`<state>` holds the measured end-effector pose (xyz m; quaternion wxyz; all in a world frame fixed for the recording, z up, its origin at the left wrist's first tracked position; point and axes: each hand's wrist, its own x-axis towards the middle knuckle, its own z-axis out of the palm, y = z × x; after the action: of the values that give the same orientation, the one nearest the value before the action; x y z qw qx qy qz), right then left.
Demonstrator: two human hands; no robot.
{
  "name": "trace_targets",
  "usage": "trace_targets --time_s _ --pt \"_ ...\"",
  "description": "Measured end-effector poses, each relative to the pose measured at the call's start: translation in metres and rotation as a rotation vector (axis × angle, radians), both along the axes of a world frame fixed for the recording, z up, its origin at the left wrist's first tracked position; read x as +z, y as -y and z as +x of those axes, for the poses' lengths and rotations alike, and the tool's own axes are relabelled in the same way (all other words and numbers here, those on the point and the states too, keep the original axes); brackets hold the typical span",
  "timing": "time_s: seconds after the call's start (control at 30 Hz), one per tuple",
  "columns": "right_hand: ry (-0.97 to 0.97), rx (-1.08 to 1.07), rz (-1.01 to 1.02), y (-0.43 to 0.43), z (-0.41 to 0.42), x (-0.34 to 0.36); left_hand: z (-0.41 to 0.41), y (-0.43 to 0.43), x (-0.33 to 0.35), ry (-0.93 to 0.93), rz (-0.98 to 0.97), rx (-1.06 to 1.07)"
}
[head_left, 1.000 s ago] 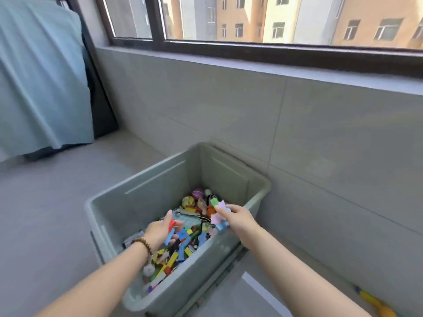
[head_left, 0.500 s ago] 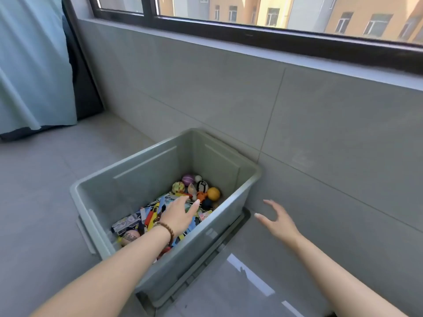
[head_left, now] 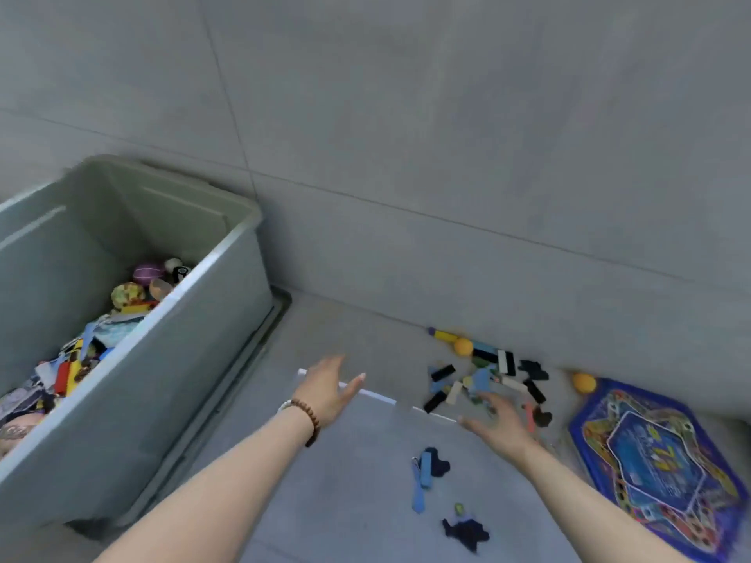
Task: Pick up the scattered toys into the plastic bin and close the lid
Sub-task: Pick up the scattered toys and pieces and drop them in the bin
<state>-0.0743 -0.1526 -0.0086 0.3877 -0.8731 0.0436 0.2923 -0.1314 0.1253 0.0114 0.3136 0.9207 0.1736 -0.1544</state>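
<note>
The grey-green plastic bin stands at the left, lidless, holding balls and many coloured pieces. A heap of scattered toy blocks lies on the floor by the wall, with two orange balls beside it. More dark and blue pieces lie nearer to me. My left hand hovers open over the floor right of the bin, holding nothing. With its fingers spread, my right hand stretches toward the block heap, empty.
A blue printed game board lies flat at the right. A grey tiled wall runs behind the toys. The bin sits on a flat grey tray or lid whose edge shows along its right side.
Both hands have left the bin empty and swung right, toward the toys on the floor. My view has turned right and down, away from the window.
</note>
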Motion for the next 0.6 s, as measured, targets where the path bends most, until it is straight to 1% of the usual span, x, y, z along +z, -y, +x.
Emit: trace_targets --time_s 0.07,0.13,0.2,0.3,0.37,0.47,0.53,0.6 --pt "-0.047 -0.053 -0.017 0.024 -0.011 -0.026 -0.003 0.025 -0.029 -0.108 -0.041 -0.019" --pt "-0.083 -0.09 -0.01 0.037 -0.022 -0.051 -0.008 0.048 -0.055 -0.224 -0.134 -0.013" --pt "-0.125 -0.101 0.013 0.037 -0.032 -0.073 -0.015 0.068 -0.078 -0.334 -0.22 0.018" --pt "-0.148 -0.077 0.048 0.023 -0.045 -0.099 -0.025 0.089 -0.104 -0.433 -0.257 0.001" --pt "-0.101 -0.041 0.038 0.007 -0.051 -0.114 -0.031 0.096 -0.118 -0.444 -0.313 0.05" --pt "0.017 0.029 -0.03 -0.015 -0.059 -0.128 -0.036 0.102 -0.13 -0.406 -0.491 0.24" --pt "0.084 0.071 -0.083 -0.024 -0.063 -0.136 -0.037 0.1 -0.133 -0.375 -0.529 0.307" --pt "0.121 0.072 -0.095 -0.028 -0.065 -0.141 -0.037 0.095 -0.137 -0.346 -0.531 0.328"
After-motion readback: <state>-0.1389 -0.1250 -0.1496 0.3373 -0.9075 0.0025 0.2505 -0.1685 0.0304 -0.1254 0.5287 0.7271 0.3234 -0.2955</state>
